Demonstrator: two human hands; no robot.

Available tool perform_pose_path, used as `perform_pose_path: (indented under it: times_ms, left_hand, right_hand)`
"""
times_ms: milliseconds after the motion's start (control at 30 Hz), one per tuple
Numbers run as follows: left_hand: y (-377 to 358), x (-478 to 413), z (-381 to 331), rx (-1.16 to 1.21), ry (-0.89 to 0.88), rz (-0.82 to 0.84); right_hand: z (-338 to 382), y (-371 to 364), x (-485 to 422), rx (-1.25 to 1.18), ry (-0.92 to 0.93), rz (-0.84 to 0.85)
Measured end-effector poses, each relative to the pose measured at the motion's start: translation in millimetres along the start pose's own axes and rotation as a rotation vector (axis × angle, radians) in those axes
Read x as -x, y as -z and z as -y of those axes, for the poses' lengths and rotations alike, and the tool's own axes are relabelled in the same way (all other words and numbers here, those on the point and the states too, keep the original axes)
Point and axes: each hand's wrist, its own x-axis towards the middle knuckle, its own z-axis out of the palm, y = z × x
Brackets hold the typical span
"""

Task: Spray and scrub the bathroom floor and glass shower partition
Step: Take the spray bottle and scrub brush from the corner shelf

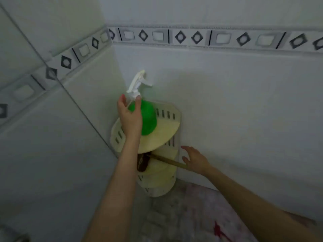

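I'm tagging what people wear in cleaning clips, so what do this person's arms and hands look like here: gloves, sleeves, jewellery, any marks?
Both are bare. The left hand and right hand wear no gloves, and no rings, watch or bracelet show. Both forearms are uncovered to the frame's bottom edge, with no sleeve in view. The right forearm has a reddish patch near the frame's lower right corner; the blur hides what it is.

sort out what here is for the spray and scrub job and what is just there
For the job:
green spray bottle, left hand around its neck
brush, its handle by the right hand

Just there:
cream corner shelf
patterned tile border
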Motion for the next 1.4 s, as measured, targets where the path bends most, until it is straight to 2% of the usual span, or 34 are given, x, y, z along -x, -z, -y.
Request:
perform_pose_path:
  times_ms: [133, 200, 400, 533, 733, 933, 1233, 1400]
  left_hand:
    - [-20.4, -28.6, 12.1, 0.019, -0.005, 0.109]
    - [-28.5, -38.2, 15.6, 0.021, -0.01, 0.105]
    - [-34.6, -64.5, 20.6, 0.071, -0.092, 0.095]
    - [-37.5, -67.9, 18.4, 0.13, -0.108, 0.094]
    - [-43.0, -66.1, 8.8, 0.116, -0.102, 0.049]
    - [-41.4, -38.1, -5.6, 0.11, -0.076, 0.055]
    - [-44.5, 81.4, -36.9, 0.025, -0.057, 0.35]
    - [-64.9, 163.5, 5.7, 0.004, -0.103, 0.533]
  right_hand:
    - [-21.9, -48.4, -42.4, 0.21, -0.146, 0.245]
    - [-35.7, -72.4, -60.9, 0.31, -0.202, 0.321]
    - [-61.9, -113.7, -90.9, 0.339, -0.323, 0.46]
    - [-64.9, -117.4, -99.1, 0.303, -0.347, 0.382]
    - [-45.2, -90.3, -93.5, 0.174, -0.247, 0.436]
    - [-32.9, -61.7, -43.8, 0.245, -0.202, 0.278]
    - [-94.2, -30.3, 126.2, 0.124, -0.475, 0.135]
    - [-155.0, -47.2, 205.5, 0.037, -0.659, 0.02]
